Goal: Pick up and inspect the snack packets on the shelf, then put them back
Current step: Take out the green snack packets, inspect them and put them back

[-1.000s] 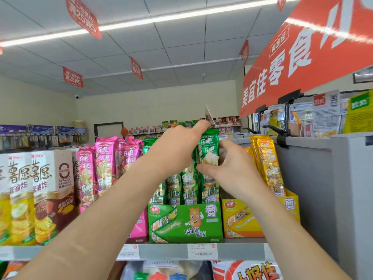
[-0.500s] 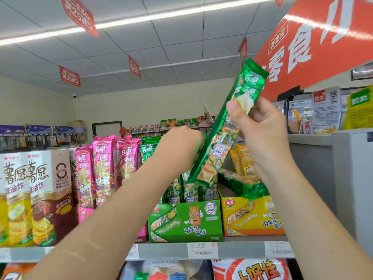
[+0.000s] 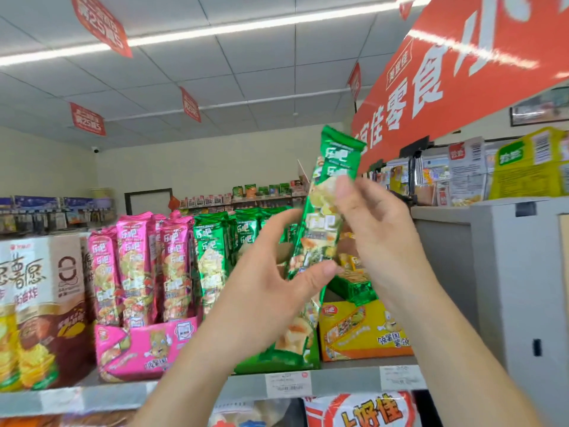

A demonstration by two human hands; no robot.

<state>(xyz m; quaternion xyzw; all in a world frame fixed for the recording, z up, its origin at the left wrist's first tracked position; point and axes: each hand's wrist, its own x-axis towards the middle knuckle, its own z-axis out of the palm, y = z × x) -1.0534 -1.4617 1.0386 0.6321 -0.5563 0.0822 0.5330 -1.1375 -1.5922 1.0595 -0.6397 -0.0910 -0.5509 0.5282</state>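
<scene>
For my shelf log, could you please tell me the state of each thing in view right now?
Green snack packet: off the shelf, tilted, in both hands.
Left hand: grips the packet's lower part.
Right hand: grips its upper part.
Pink packets: upright in their pink box.
Second green packet: lying across the yellow box.

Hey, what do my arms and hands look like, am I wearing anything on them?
The left forearm and right forearm are bare, no sleeves in view. The left hand and right hand wear no gloves; no watch, bracelet or ring shows.
</scene>
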